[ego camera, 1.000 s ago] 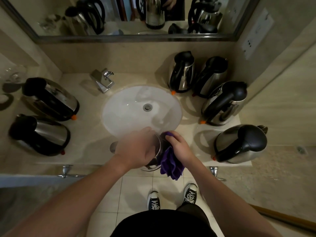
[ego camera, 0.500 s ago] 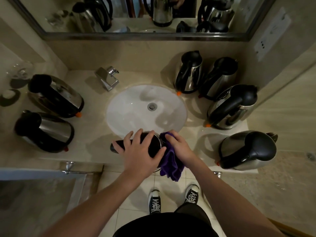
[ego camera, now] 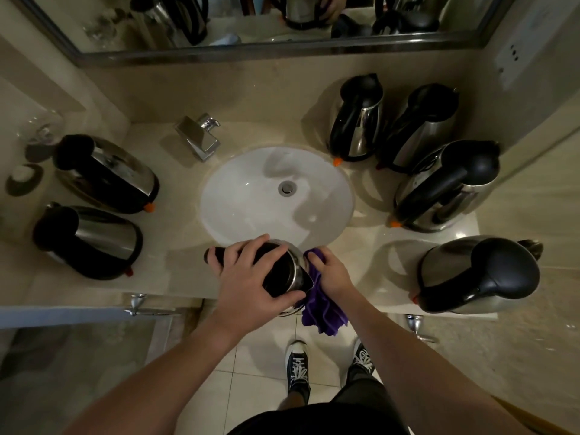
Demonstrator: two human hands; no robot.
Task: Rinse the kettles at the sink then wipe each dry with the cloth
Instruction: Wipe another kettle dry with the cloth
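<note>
While left grip [ego camera: 251, 277] clasps kettle [ego camera: 282, 271], right grip [ego camera: 332, 273] presses purple cloth [ego camera: 323, 315]; beige counter [ego camera: 175, 246], white sink [ego camera: 251, 196].

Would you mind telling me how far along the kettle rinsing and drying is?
In hand: the left hand steadies a kettle at the counter's front edge while the right hand presses the purple cloth against it. Two kettles stand left of the sink, four right; which are done cannot be told.
</note>
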